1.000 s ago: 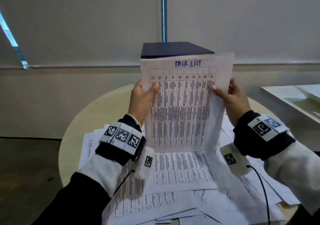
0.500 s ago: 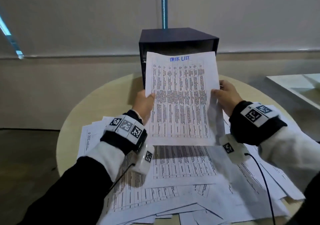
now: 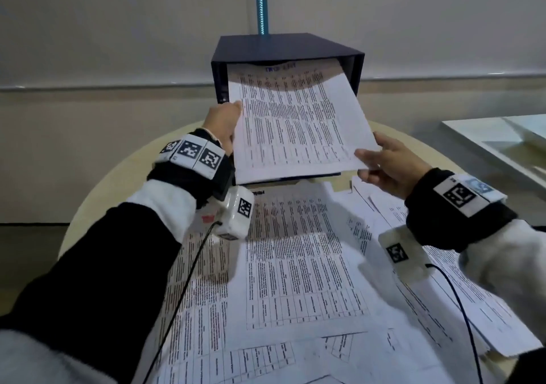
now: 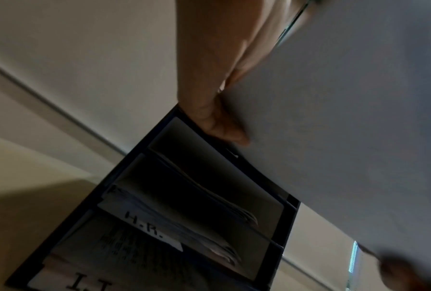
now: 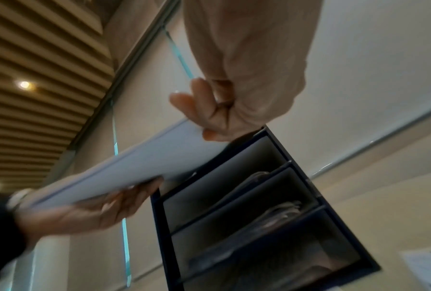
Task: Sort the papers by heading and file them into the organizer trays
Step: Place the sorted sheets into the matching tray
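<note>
The left hand (image 3: 221,123) and right hand (image 3: 393,168) grip the papers (image 3: 295,126); keep them flat, pushing straight into the top-middle box (image 3: 283,46).

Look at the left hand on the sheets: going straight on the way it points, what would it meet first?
Most likely the left front edge of the dark filing box; the left hand grips the sheets just short of that side wall, though depth is hard to judge.

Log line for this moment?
papers: top end inside organizer top slot | left hand: grips left edge | right hand: pinches near corner
</note>
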Available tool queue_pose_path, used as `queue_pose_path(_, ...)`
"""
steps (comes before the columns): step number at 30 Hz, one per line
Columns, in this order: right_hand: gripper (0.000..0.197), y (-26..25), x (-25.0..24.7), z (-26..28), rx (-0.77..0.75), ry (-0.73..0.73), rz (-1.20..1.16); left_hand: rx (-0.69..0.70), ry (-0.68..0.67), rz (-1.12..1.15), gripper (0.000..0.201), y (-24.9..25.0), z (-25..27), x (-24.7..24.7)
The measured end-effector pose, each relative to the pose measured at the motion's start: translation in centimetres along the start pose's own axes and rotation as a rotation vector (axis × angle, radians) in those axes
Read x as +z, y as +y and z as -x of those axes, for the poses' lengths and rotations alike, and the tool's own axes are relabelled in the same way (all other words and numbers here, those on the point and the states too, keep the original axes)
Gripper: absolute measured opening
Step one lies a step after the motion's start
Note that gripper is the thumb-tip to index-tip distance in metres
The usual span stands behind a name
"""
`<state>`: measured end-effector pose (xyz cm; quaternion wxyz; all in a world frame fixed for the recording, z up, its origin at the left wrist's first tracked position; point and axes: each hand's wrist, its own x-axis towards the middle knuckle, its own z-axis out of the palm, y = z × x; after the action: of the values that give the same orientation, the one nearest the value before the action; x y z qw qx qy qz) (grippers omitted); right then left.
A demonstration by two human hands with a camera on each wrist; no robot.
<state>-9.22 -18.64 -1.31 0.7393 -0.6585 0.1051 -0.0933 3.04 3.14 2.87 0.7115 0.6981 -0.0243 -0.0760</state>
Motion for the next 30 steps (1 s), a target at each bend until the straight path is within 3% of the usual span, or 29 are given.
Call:
queue_pose_path(4,0.024,-2.4,0.8,-3.6,0.019,0.129,-0.182,0.154,-0.117,0.161,0.03,0.5,1.0,0.2)
queue_pose_path(9,0.021,-5.2,1.9,-7.2,0.084,0.112,-0.485,0.322,-0.116,-0.009,0.061,0.4,0.8,-0.5)
queue_pose_path(11,0.024,-6.0,2.5,-8.4,0.089,0.096,-0.571,0.368,-0.094,-0.264,0.058,0.3,-0.1,-0.5)
queue_pose_path(15,0.023,-7.0,4.4,-10.8,-0.001,0.078,-0.622,0.439,-0.021,-1.04,0.046,0.2,-2.4,-0.1)
queue_pose_path(17,0.021,-7.1,5.2,-12.0,-0.014,0.124,-0.62,0.481,-0.009,-1.241,0.045,0.3,-3.0,0.2)
queue_pose_path(19,0.019,-6.8,5.8,-13.2,-0.041,0.169,-0.514,0.513,0.019,-1.339,0.047,0.4,-3.3,0.4)
queue_pose_path(22,0.038,-6.9,6.6,-14.5,0.013,0.256,-0.143,0.572,0.059,-1.443,0.048,0.1,-3.4,0.6)
queue_pose_path(23,0.044,-7.0,6.7,-14.6,0.007,0.357,0.01,0.591,0.078,-1.477,0.049,-0.1,-3.4,0.6)
queue_pose_path(25,0.056,-6.8,7.3,-13.5,-0.095,0.445,0.579,0.628,0.122,-1.517,0.051,-0.7,-3.5,0.5)
queue_pose_path(26,0.057,-6.5,7.1,-13.5,-0.132,0.402,0.696,0.638,0.14,-1.519,0.052,-0.9,-3.5,0.5)
queue_pose_path(28,0.055,-6.2,7.0,-13.9,-0.115,0.363,0.732,0.654,0.159,-1.518,0.054,-1.1,-3.6,0.5)
queue_pose_path(30,0.043,-6.5,7.2,-14.1,-0.085,0.248,0.384,0.684,0.176,-1.526,0.056,-1.2,-3.7,0.5)
